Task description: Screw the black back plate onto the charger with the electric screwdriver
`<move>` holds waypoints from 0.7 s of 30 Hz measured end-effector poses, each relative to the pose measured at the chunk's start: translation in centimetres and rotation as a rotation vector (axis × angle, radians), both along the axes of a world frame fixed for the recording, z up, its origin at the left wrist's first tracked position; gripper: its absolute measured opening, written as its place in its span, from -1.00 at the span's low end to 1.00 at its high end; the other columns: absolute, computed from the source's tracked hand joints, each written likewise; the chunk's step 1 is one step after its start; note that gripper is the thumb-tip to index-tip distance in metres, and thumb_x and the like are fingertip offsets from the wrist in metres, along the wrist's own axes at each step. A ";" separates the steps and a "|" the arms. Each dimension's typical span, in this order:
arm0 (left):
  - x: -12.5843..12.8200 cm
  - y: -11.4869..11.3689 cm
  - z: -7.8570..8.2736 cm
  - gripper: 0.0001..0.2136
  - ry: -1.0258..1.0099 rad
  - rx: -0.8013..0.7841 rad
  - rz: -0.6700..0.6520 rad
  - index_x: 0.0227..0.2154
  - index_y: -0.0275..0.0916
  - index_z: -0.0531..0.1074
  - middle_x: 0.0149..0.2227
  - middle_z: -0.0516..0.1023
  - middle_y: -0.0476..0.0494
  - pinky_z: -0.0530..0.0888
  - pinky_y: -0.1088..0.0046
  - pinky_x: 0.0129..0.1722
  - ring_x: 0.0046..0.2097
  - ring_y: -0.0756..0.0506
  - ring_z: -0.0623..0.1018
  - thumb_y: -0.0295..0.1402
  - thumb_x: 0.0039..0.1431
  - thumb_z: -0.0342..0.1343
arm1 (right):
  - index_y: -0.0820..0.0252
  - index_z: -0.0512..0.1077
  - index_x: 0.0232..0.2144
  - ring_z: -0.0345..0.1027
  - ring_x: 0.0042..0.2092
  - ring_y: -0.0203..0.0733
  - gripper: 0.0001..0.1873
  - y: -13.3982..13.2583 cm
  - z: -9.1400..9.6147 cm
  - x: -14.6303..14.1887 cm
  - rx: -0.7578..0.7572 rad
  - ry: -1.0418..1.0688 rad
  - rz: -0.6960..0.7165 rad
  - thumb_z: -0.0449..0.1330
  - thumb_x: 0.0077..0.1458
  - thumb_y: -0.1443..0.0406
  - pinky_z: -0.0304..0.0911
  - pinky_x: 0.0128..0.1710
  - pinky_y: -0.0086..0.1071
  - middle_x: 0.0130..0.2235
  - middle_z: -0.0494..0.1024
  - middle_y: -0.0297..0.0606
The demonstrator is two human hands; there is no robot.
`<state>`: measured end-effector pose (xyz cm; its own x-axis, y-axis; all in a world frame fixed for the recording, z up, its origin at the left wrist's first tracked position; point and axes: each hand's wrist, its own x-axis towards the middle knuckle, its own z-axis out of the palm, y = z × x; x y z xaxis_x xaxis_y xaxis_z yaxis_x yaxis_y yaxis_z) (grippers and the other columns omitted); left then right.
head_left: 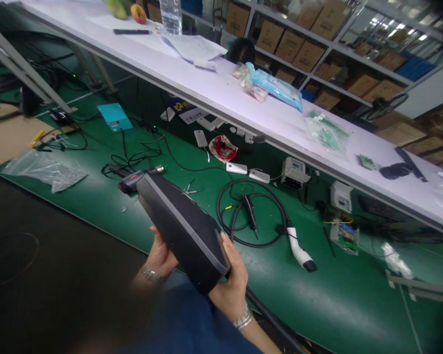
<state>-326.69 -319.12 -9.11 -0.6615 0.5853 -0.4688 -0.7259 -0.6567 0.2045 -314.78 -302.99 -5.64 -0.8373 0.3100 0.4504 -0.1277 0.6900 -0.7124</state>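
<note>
Over the near edge of the green surface (339, 300), the left hand (163, 254) and right hand (233, 278) pinch a bulky black, grey-edged housing (180, 223) between them; this seems a handling step, next calling for even support.

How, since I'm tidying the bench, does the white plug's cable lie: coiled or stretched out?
Coiled, at least near the white plug: the black cable lies in round loops on the green bench.
</note>
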 end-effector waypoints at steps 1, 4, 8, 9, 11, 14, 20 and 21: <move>-0.4 -0.6 0.7 -0.32 -0.013 -0.080 0.055 -0.03 -0.15 0.54 -0.05 0.65 -0.15 0.48 0.17 0.16 0.03 -0.22 0.59 0.28 -0.03 0.12 | 0.22 0.15 0.27 0.26 0.28 0.10 -0.10 0.2 0.1 0.1 0.011 0.008 0.028 0.34 -0.13 0.42 0.35 0.20 0.09 0.27 0.34 0.06; -2.6 -3.3 2.9 -0.02 -0.045 -0.239 0.109 0.04 -0.29 0.48 -0.01 0.60 -0.34 0.50 0.06 0.11 0.17 -0.35 0.48 0.48 -0.08 -0.27 | 0.18 0.14 0.28 0.21 0.31 0.12 -0.10 1.2 0.4 0.4 0.107 0.009 0.111 0.31 -0.13 0.45 0.33 0.20 0.13 0.27 0.34 0.04; -6.2 -7.8 3.3 0.02 -0.133 -0.413 -0.031 0.03 -0.29 0.42 0.03 0.56 -0.39 0.53 -0.03 -0.04 0.16 -0.42 0.47 0.53 -0.16 -0.22 | 0.23 0.13 0.28 0.13 0.35 0.15 -0.13 2.4 -1.2 1.3 0.273 -0.027 0.209 0.23 -0.11 0.46 0.32 0.18 0.16 0.29 0.32 0.07; -6.9 -8.6 2.6 -0.03 -0.152 -0.439 -0.092 -0.01 -0.27 0.43 0.02 0.56 -0.40 0.54 -0.04 -0.07 0.11 -0.42 0.51 0.52 -0.18 -0.12 | 0.24 0.15 0.27 0.11 0.36 0.16 -0.15 2.4 -2.0 1.6 0.311 -0.041 0.228 0.21 -0.11 0.47 0.32 0.18 0.16 0.29 0.31 0.07; -7.5 -9.2 0.7 -0.22 -0.162 -0.525 -0.201 -0.11 -0.24 0.47 -0.06 0.59 -0.37 0.57 -0.03 -0.13 -0.04 -0.37 0.60 0.39 -0.13 0.11 | 0.27 0.19 0.24 0.08 0.37 0.15 -0.21 2.0 -4.1 2.3 0.385 -0.065 0.257 0.15 -0.10 0.49 0.33 0.17 0.15 0.28 0.33 0.07; -6.7 -8.3 -2.7 -0.51 -0.126 -0.768 -0.291 -0.22 -0.27 0.50 -0.19 0.61 -0.31 0.63 0.12 -0.26 -0.24 -0.23 0.62 -0.01 -0.10 0.40 | 0.27 0.23 0.20 0.08 0.37 0.10 -0.30 0.5 -7.4 3.5 0.449 -0.087 0.268 0.10 -0.05 0.50 0.35 0.16 0.10 0.25 0.38 0.05; -2.7 -7.8 -6.7 -0.57 -0.033 -0.907 -0.212 -0.16 -0.26 0.51 -0.21 0.61 -0.24 0.62 0.29 -0.40 -0.33 -0.14 0.60 -0.31 -0.12 0.46 | 0.08 0.25 0.12 0.14 0.35 0.06 -0.42 -2.1 -12.0 6.5 0.461 -0.078 0.211 0.13 0.04 0.46 0.33 0.17 0.11 0.22 0.44 -0.07; -2.2 -8.0 -7.1 -0.58 -0.023 -0.908 -0.182 -0.15 -0.25 0.50 -0.21 0.60 -0.22 0.62 0.30 -0.39 -0.33 -0.14 0.60 -0.33 -0.11 0.45 | 0.06 0.25 0.11 0.13 0.35 0.08 -0.43 -2.3 -12.5 6.9 0.454 -0.075 0.211 0.14 0.03 0.45 0.32 0.17 0.14 0.23 0.42 -0.06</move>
<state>-328.91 -327.13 -16.23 -0.5807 0.0812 -0.8101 -0.8121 -0.1273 0.5694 -307.85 -305.30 -18.18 -0.8958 -0.0827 0.4367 -0.2577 0.8972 -0.3586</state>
